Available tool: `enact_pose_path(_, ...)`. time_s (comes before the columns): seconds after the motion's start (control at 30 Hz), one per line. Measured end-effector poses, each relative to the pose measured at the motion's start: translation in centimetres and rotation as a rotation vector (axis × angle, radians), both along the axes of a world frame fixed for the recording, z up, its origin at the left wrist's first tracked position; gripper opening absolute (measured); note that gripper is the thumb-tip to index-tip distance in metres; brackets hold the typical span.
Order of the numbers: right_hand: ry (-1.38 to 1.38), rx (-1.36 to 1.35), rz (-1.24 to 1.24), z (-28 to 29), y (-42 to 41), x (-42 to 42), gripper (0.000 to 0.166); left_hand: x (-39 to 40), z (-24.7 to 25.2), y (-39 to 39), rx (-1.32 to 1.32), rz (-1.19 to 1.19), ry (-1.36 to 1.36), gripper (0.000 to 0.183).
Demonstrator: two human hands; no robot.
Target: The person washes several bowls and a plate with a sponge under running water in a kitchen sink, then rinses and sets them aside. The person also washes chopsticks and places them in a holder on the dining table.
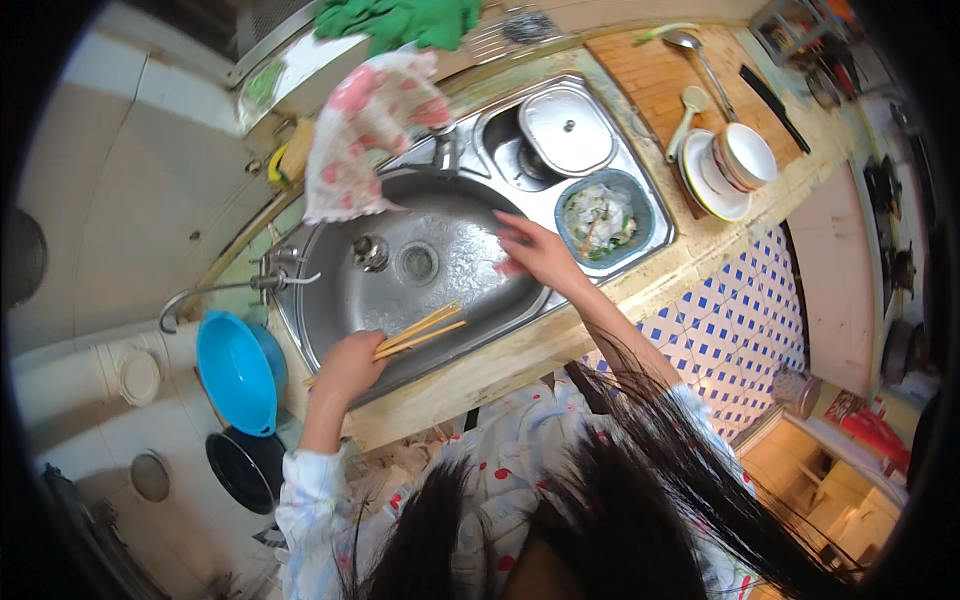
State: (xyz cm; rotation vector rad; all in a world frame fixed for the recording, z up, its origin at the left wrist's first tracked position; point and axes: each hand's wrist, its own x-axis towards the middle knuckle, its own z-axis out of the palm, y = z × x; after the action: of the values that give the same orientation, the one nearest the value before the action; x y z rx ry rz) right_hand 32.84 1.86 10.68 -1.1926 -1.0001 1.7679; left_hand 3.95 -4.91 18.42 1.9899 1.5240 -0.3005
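Note:
In my left hand is a bundle of several wooden chopsticks, held over the near left edge of the stainless steel sink. My right hand hovers above the right side of the basin, fingers spread and slightly blurred. Some pinkish blur shows beneath its fingers; I cannot tell what it is. A drain strainer sits in the basin floor, with a shiny metal fitting beside it. A pink-and-white cloth hangs over the faucet at the back.
Right of the basin, a blue-grey strainer basket holds food scraps, below a metal lid. Stacked bowls, a ladle and a black-handled knife lie by the cutting board. A blue basin stands left.

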Motion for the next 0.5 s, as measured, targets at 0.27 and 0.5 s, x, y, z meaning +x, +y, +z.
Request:
enact_pose_path(0.27,0.014,-0.308,-0.249,1.5,-16.5,12.6,0.043,1.5,2.9,1.8,-0.906,0.487,-1.252,0.019)
enact_pose_path(0.5,-0.146,-0.322,-0.901,-3.0,-32.3,19.0,0.044,5.2,-5.7,3.6,-0.301,-0.062,-0.022,0.025)
